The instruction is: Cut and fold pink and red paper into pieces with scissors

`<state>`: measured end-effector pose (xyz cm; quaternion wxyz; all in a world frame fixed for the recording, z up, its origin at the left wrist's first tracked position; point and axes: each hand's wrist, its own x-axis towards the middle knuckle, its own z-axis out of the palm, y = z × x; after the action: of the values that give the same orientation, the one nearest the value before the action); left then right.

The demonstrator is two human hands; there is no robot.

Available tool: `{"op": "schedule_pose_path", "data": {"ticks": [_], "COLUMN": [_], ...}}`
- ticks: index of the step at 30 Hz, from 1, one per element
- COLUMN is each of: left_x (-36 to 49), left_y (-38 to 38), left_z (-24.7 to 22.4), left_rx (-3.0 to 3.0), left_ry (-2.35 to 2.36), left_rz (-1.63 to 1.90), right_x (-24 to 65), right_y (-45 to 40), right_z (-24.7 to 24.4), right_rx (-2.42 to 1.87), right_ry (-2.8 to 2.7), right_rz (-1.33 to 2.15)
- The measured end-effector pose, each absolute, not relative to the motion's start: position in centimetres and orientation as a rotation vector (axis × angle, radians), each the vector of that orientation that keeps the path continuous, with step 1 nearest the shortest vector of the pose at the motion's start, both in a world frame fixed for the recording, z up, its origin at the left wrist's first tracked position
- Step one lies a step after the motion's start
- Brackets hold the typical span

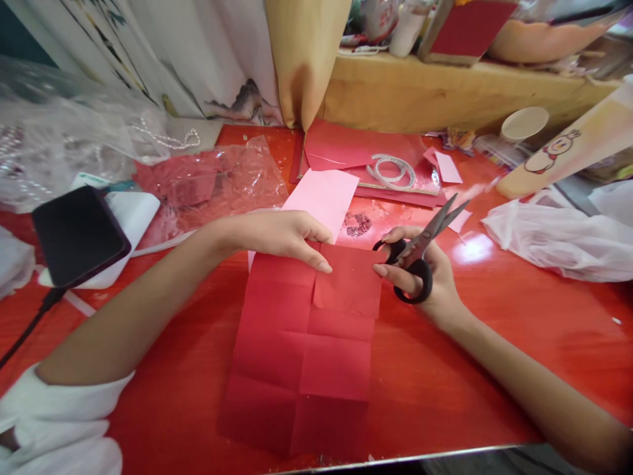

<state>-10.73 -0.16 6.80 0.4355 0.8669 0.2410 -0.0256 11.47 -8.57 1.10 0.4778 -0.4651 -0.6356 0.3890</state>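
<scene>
A red sheet [277,336] with grid-like creases hangs over the red table's front part. A smaller red square [349,280] lies against its upper right. My left hand [297,237] grips the top edge, its thumb over the paper beside the square. Black-handled scissors [420,247] sit in my right hand [432,280], fingers through the loops, with the blades parted and pointing up and away to the right. The thumb and a finger of that hand are at the square's right edge.
Behind the hands are pink paper [324,198], red sheets [341,148] and a coiled white strip [390,171]. A black device [79,234] with a cable and clear plastic bags lie left. At right are a white bag [558,237] and a tall printed cup [568,142].
</scene>
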Motion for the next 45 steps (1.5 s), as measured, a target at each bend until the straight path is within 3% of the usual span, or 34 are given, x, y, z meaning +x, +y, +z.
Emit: {"op": "schedule_pose_path", "data": {"ticks": [20, 29, 36, 41, 45], "left_x": [-11.0, -11.7, -11.5, -11.1, -11.3], "left_y": [-0.1, 0.8, 0.6, 0.4, 0.5], "left_z": [7.0, 6.4, 6.2, 5.6, 5.3], "left_rx": [2.136, 2.13, 1.977, 1.828, 1.799], "left_ry": [0.66, 0.723, 0.846, 0.833, 0.844], "left_rz": [-0.001, 0.08, 0.287, 0.299, 0.312], "right_x": [11.4, 15.6, 13.4, 13.9, 16.3], "right_y": [-8.6, -6.0, -6.5, -6.3, -4.9], "right_z": [1.3, 2.8, 2.0, 2.6, 2.3], "right_rx": [-1.235, -1.096, -1.212, -1.476, -1.788], "right_ry": [-1.578, -2.009, -1.622, -1.651, -1.747], "right_rz": [0.947, 1.413, 1.177, 1.078, 0.684]}}
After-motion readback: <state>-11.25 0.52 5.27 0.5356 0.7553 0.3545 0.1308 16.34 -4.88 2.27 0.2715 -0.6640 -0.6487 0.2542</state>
